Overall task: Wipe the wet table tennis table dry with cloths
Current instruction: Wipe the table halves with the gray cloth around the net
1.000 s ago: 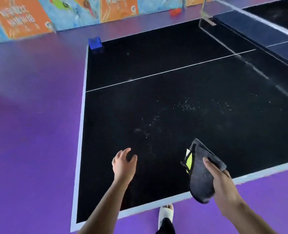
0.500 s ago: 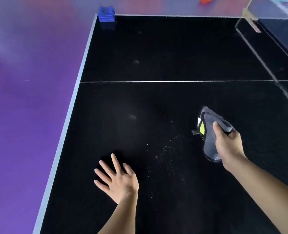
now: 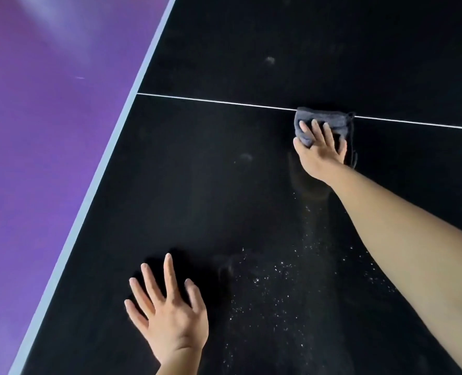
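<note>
Now the right hand [image 3: 320,151] has come down and pushes the grey cloth [image 3: 326,119] flat on the black table [image 3: 211,185], right at the white line [image 3: 211,101], fingers straight on top. The left hand [image 3: 170,318] lies flat near the front, fingers spread wide, beside tiny water drops [image 3: 274,277].

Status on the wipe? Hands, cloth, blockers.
Right hand pressing grey cloth onto table at white line. Left hand flat on table, empty. Droplets between hands unwiped; nothing in the way.

Open black worktop [image 3: 211,171] stretches between the flat left grip [image 3: 170,315] and the cloth [image 3: 324,119] under the right grip [image 3: 319,150]; droplets [image 3: 267,277] speckle it.
</note>
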Motion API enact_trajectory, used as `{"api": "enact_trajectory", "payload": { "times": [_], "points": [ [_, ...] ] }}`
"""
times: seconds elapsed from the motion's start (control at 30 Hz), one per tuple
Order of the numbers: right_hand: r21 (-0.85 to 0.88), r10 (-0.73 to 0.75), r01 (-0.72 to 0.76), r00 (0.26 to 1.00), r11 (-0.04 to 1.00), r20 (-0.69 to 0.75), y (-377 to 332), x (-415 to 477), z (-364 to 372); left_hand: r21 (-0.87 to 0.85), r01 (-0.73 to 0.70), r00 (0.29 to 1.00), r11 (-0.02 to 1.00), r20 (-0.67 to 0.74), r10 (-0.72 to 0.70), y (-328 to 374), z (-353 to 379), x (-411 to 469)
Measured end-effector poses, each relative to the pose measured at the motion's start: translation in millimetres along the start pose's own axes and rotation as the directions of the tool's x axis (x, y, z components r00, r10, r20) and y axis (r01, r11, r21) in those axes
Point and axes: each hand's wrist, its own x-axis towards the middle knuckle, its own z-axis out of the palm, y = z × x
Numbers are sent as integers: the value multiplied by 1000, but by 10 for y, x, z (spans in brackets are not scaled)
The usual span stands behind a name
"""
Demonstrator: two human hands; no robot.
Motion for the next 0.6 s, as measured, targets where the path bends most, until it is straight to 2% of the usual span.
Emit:
{"api": "enact_trajectory", "payload": {
  "times": [0.1, 0.17, 0.2, 0.23, 0.3, 0.37, 0.43, 0.47, 0.5, 0.53, 0.57, 0.6],
  "points": [
    [30, -267, 265, 955, 964, 129, -505, -245, 139, 19, -20, 1000, 1000, -9, 20, -2, 21, -3],
    [45, -483, 485, 851, 874, 207, -813, -588, 308, 39, -19, 1000, 999, -19, 19, -23, 33, 3],
    [114, -560, 550, 792, 827, 243, -918, -780, 357, 44, -17, 1000, 999, -16, 17, -25, 32, 2],
    [217, -595, 554, 751, 804, 286, -966, -955, 379, 46, -15, 1000, 999, -9, 15, -17, 21, 3],
    [434, -575, 399, 698, 808, 428, -929, -1226, 366, 53, -11, 1000, 999, 3, 11, -4, 18, 11],
    [497, -548, 271, 603, 824, 580, -743, -1465, 312, 54, -10, 1000, 998, 14, 9, -12, 12, -3],
    [556, -540, 115, 465, 823, 702, -510, -1706, 234, 46, -18, 1000, 999, 10, 18, -23, -14, -4],
    [551, -498, 9, 439, 834, 748, -405, -1847, 181, 42, -21, 1000, 999, 6, 21, -25, -24, -4],
    [536, -460, -73, 424, 841, 780, -329, -1983, 99, 38, -20, 1000, 999, 10, 20, -24, -30, -4],
    [538, -433, -144, 441, 831, 786, -294, -2075, 13, 34, -18, 1000, 999, 17, 17, -17, -36, -4],
    [573, -415, -234, 487, 785, 768, -268, -2109, -59, 31, -15, 1000, 999, 24, 14, -9, -41, -6],
    [637, -402, -298, 571, 711, 716, -257, -2106, -142, 32, -13, 999, 999, 32, 12, -6, -46, -10]
  ]
}}
